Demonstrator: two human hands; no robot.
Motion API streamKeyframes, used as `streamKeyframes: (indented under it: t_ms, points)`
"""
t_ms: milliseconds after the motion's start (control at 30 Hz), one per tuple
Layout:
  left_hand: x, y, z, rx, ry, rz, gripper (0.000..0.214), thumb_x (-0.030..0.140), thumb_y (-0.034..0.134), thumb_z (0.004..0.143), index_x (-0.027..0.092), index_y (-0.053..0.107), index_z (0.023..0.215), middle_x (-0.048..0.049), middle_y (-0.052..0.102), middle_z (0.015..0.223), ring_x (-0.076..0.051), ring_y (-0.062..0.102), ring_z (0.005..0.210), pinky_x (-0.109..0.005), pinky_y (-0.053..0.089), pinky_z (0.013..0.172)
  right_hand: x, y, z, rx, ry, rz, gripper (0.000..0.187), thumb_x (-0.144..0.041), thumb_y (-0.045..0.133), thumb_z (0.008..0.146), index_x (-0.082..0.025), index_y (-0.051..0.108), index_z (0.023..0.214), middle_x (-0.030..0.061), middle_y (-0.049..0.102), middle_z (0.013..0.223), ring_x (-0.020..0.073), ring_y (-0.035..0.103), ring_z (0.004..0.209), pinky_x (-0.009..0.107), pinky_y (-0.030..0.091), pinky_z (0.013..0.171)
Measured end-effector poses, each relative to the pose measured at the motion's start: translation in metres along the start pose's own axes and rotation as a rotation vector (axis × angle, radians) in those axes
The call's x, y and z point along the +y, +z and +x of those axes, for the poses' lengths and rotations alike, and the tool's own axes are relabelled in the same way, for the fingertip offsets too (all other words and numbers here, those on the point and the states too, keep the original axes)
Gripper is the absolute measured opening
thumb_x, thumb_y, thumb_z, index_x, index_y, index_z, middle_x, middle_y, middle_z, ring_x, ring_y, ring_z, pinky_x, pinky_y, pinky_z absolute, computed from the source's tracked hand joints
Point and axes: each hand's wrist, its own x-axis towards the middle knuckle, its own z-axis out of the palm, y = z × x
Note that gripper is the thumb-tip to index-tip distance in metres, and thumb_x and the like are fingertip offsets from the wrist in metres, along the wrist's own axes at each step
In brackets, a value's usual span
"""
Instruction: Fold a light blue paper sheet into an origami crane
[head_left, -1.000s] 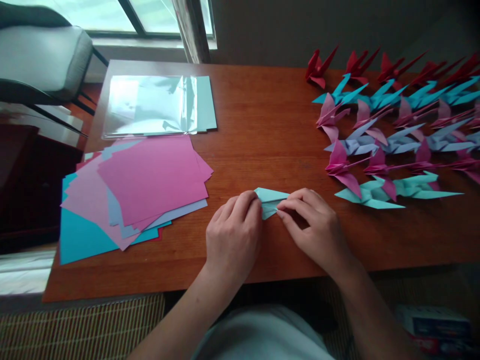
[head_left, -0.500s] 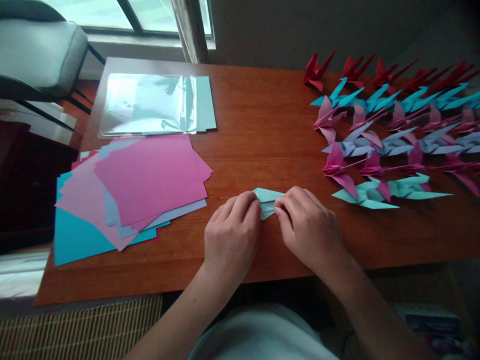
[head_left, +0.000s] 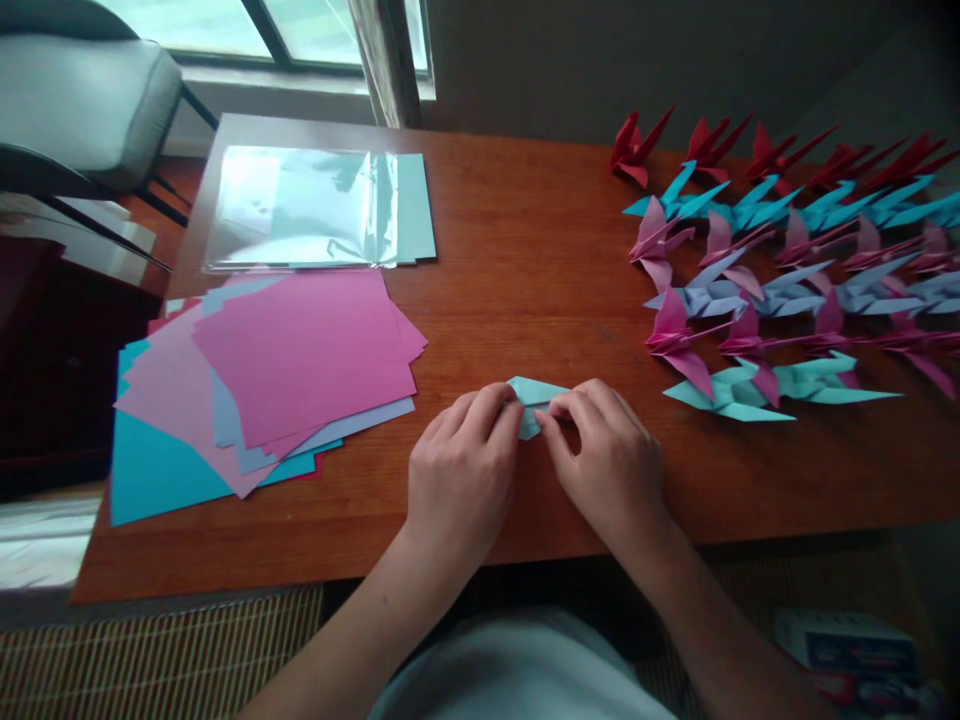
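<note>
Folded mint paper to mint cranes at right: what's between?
In the head view: the right hand, touching the folded mint paper, then a strip of wooden tabletop before the mint cranes.

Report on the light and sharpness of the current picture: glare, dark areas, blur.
Head view: glare whitens parts of the clear plastic sleeve, and the window looks washed out; head view: the back wall is dim, and the box at lower right is too blurred to read; head view: the left hand, right hand and mint paper show fairly clearly.
</note>
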Motion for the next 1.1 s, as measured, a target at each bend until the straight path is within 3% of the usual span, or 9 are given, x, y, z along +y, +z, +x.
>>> streamKeyframes:
  t_ms: [400, 633, 800, 933, 1100]
  points:
    - [-0.014, 0.000, -0.008, 0.032, 0.031, -0.155, 0.031, 0.002, 0.047, 0.093, 0.017, 0.067, 0.112, -0.0057, 0.072, 0.120, -0.021, 0.069, 0.108, -0.033, 0.055, 0.093, 0.002, 0.001, 0.000, 0.010, 0.001, -0.002, 0.019, -0.033, 0.061, 0.097, -0.021, 0.058, 0.082, 0.0029, 0.063, 0.086, 0.0195, 0.060, 0.082, 0.031, 0.039, 0.067]
    - [-0.014, -0.002, -0.012, 0.032, 0.155, -0.097, 0.022, 0.013, 0.051, 0.098, 0.013, 0.067, 0.113, -0.0086, 0.071, 0.126, -0.025, 0.068, 0.112, -0.037, 0.056, 0.096, 0.002, 0.001, 0.000, 0.027, -0.015, 0.022, 0.017, -0.030, 0.062, 0.096, -0.021, 0.059, 0.081, 0.0039, 0.063, 0.085, 0.0204, 0.060, 0.082, 0.032, 0.043, 0.072]
    - [-0.014, -0.002, -0.009, 0.039, 0.178, -0.046, 0.017, 0.016, 0.057, 0.097, 0.015, 0.069, 0.109, -0.0072, 0.073, 0.123, -0.025, 0.069, 0.111, -0.037, 0.055, 0.095, 0.008, -0.003, 0.010, 0.091, -0.134, 0.087, 0.010, -0.025, 0.062, 0.095, -0.018, 0.067, 0.099, 0.0080, 0.067, 0.096, 0.0245, 0.059, 0.091, 0.039, 0.048, 0.084]
    - [-0.012, -0.005, -0.008, 0.032, 0.248, -0.002, 0.021, 0.016, 0.052, 0.099, 0.013, 0.070, 0.111, -0.0095, 0.072, 0.125, -0.025, 0.068, 0.115, -0.038, 0.053, 0.097, 0.012, -0.002, 0.022, -0.024, -0.323, 0.182, 0.031, -0.012, 0.053, 0.097, -0.018, 0.064, 0.125, 0.0100, 0.066, 0.127, 0.0273, 0.055, 0.117, 0.043, 0.047, 0.100]
    - [0.000, -0.009, -0.021, 0.095, 0.300, 0.030, 0.027, 0.014, 0.046, 0.101, 0.012, 0.071, 0.111, -0.0086, 0.074, 0.123, -0.026, 0.067, 0.116, -0.040, 0.050, 0.098, 0.013, 0.001, 0.022, -0.110, -0.411, 0.184, 0.029, -0.011, 0.049, 0.098, -0.014, 0.066, 0.122, 0.0116, 0.065, 0.131, 0.0280, 0.055, 0.118, 0.045, 0.050, 0.100]
